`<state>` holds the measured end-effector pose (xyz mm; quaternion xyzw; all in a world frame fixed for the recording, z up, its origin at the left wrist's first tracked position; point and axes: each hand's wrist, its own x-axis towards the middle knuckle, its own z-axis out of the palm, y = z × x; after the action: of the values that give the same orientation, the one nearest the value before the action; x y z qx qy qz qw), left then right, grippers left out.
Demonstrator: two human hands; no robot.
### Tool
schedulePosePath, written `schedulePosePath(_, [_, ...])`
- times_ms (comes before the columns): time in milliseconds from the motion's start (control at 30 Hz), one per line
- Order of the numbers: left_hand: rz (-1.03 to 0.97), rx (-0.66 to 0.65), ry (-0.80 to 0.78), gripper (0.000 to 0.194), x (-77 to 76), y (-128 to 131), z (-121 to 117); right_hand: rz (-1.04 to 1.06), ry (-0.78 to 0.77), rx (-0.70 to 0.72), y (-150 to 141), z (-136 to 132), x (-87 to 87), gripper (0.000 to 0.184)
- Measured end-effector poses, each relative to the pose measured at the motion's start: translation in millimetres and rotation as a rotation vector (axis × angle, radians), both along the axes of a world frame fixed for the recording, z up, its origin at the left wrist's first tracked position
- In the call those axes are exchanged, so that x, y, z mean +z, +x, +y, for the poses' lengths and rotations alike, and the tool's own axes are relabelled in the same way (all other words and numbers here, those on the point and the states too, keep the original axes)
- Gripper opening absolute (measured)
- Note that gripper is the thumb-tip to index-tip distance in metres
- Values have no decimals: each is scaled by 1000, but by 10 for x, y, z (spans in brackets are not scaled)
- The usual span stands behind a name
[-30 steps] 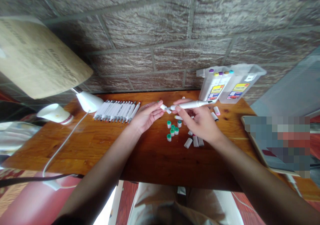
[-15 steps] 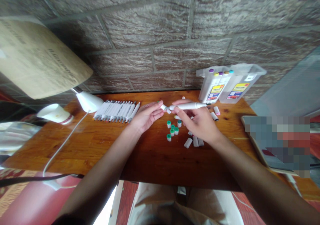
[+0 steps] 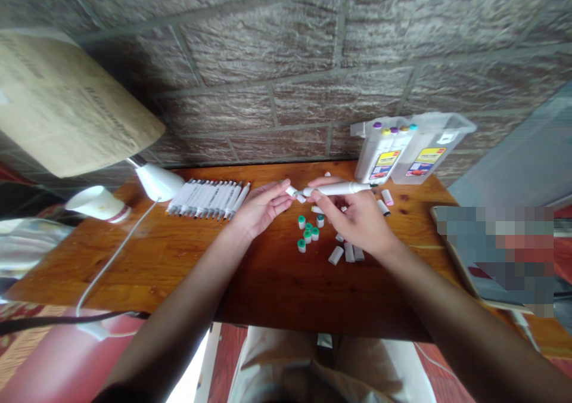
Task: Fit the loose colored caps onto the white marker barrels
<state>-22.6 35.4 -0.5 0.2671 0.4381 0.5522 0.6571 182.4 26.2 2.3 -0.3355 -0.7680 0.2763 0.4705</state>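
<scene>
A small white marker cap [image 3: 291,191] is pinched between the fingertips of my left hand [image 3: 264,207]. My right hand [image 3: 357,218] grips a white marker [image 3: 333,189] lying nearly level, its left tip close to the cap and its dark right tip bare. Whether tip and cap touch, I cannot tell. Below the marker, several green-topped caps [image 3: 308,234] stand on the wooden table [image 3: 268,284]. Several white caps [image 3: 336,255] lie on their sides near my right palm, which partly covers some of them.
Many white markers [image 3: 208,199] lie in a row on the left. Behind them stands a lamp base [image 3: 158,182], with a paper cup [image 3: 98,204] beside it. Clear plastic cases [image 3: 420,152] holding a few markers stand at the back right. A tablet-like device [image 3: 491,260] is on the right.
</scene>
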Motion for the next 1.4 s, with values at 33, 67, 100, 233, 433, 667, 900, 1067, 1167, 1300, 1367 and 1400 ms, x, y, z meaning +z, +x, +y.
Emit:
schedulePosePath(33, [0,1,-2,8,1,0,1,-4,4,-4,1,0,2,25])
schedulePosePath(67, [1,3,-4,8,3,0,1,-8,6,-10,1,1,6,25])
schedulePosePath(100, [1,5,-7,8,5,1,2,-11,11,-17,2,1,10,25])
schedulePosePath(233, [13,20,-15,5,10,6,2,1,43,-29,-3,2,19,21])
schedulePosePath(433, [-7,4,-6,8,-12,-2,7,15,26,1,-25,-4,-25,22])
schedulePosePath(667, [-37,6,-13,9,-17,0,2,-44,232,7,-24,-22,-29,20])
schedulePosePath(900, [-19,8,-10,8,-13,-7,4,-50,232,-23,-17,-30,17,19])
schedulePosePath(1067, [-29,18,-17,13,3,-3,5,-42,216,-49,-13,-40,36,16])
schedulePosePath(1167, [-29,27,-23,13,6,3,5,-51,229,-61,-10,-39,35,16])
schedulePosePath(1300, [-24,19,-17,11,-9,8,3,-65,263,-46,-11,-25,17,17])
schedulePosePath(1367, [-24,10,-16,11,-18,9,3,-67,289,-29,-12,-17,7,17])
schedulePosePath(1400, [-25,9,-17,11,-21,9,4,-65,299,-23,-13,-14,3,17])
